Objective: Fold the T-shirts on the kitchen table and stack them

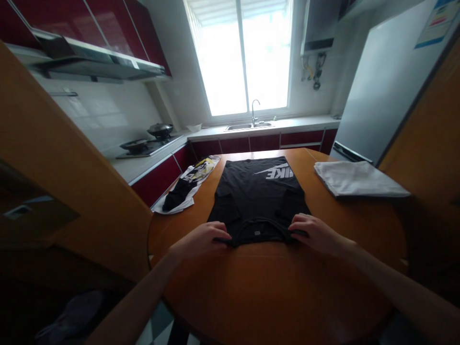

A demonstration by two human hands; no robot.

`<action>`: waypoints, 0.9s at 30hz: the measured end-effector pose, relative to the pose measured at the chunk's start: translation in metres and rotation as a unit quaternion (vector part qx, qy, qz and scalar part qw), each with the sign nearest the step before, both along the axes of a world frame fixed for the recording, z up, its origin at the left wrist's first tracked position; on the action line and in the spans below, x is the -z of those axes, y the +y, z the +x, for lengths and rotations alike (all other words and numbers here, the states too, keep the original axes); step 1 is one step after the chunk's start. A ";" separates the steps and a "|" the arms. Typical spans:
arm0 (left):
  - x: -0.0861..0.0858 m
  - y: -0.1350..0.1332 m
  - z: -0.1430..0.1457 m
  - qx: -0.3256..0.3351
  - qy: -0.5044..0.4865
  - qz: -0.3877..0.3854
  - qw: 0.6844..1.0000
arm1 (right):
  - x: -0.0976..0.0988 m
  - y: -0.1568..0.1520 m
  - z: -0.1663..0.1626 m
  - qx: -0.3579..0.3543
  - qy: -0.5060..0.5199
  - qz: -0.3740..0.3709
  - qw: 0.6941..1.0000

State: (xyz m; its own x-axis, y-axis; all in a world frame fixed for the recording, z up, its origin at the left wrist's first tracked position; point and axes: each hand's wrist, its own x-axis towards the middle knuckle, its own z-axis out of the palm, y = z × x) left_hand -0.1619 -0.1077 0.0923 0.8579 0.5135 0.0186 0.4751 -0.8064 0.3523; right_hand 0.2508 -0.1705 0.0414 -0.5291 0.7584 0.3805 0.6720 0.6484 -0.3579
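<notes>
A black T-shirt point(258, 196) with a white printed logo lies spread on the round wooden table point(273, 292), its collar toward me and its hem toward the window. The sleeves are laid inward over the body. My left hand point(207, 238) pinches the shirt's shoulder left of the collar. Right of the collar, my right hand point(312, 232) grips the opposite shoulder, thumb and fingers closed on the cloth. Both hands are low, at the tabletop.
Rumpled white, black and yellow clothing point(189, 184) lies at the table's left edge. A folded white cloth point(359, 179) rests at the right. Beyond are a counter with a sink point(247, 126), a stove point(151, 146) with pans, and a fridge point(388, 81).
</notes>
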 end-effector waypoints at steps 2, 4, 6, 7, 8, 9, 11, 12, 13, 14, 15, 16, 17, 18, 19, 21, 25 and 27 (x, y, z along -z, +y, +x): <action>0.008 -0.008 -0.014 -0.007 0.003 0.049 0.999 | 0.006 -0.014 0.005 0.007 -0.033 0.016 0.999; 0.016 -0.013 -0.026 -0.016 0.005 0.100 0.995 | 0.011 -0.023 0.011 0.014 -0.054 0.037 0.998; 0.023 -0.016 -0.033 -0.019 0.005 0.144 0.989 | 0.014 -0.026 0.016 0.020 -0.073 0.060 0.995; 0.027 -0.017 -0.035 -0.020 0.006 0.164 0.986 | 0.015 -0.026 0.017 0.025 -0.084 0.074 0.993; 0.029 -0.017 -0.036 -0.020 0.008 0.182 0.983 | 0.016 -0.026 0.017 0.028 -0.098 0.086 0.991; 0.032 -0.017 -0.036 -0.020 0.012 0.197 0.980 | 0.016 -0.026 0.016 0.032 -0.113 0.097 0.988; 0.036 -0.016 -0.034 -0.020 0.024 0.215 0.976 | 0.017 -0.027 0.013 0.040 -0.146 0.115 0.982; 0.037 -0.014 -0.033 -0.021 0.030 0.221 0.975 | 0.017 -0.027 0.012 0.045 -0.160 0.123 0.978; 0.038 -0.013 -0.032 -0.021 0.037 0.225 0.974 | 0.017 -0.027 0.010 0.050 -0.172 0.132 0.975; 0.038 -0.011 -0.030 -0.021 0.044 0.228 0.972 | 0.017 -0.028 0.008 0.056 -0.181 0.141 0.972; 0.038 -0.010 -0.029 -0.020 0.050 0.232 0.971 | 0.017 -0.028 0.007 0.063 -0.187 0.149 0.969; 0.039 -0.008 -0.028 -0.019 0.056 0.236 0.970 | 0.018 -0.028 0.006 0.071 -0.193 0.156 0.966; 0.039 -0.007 -0.028 -0.018 0.061 0.239 0.969 | 0.018 -0.029 0.006 0.079 -0.199 0.160 0.963; 0.039 -0.006 -0.028 -0.016 0.067 0.241 0.968 | 0.018 -0.029 0.007 0.088 -0.206 0.163 0.961; 0.040 -0.005 -0.028 -0.015 0.072 0.242 0.968 | 0.019 -0.030 0.008 0.099 -0.213 0.166 0.958; 0.041 -0.005 -0.029 -0.021 0.076 0.244 0.967 | 0.021 -0.031 0.010 0.129 -0.223 0.175 0.950; 0.041 -0.002 -0.035 -0.072 0.049 0.256 0.963 | 0.023 -0.032 0.017 0.191 -0.223 0.192 0.936; 0.038 0.000 -0.038 -0.093 0.038 0.249 0.963 | 0.023 -0.033 0.020 0.188 -0.222 0.187 0.938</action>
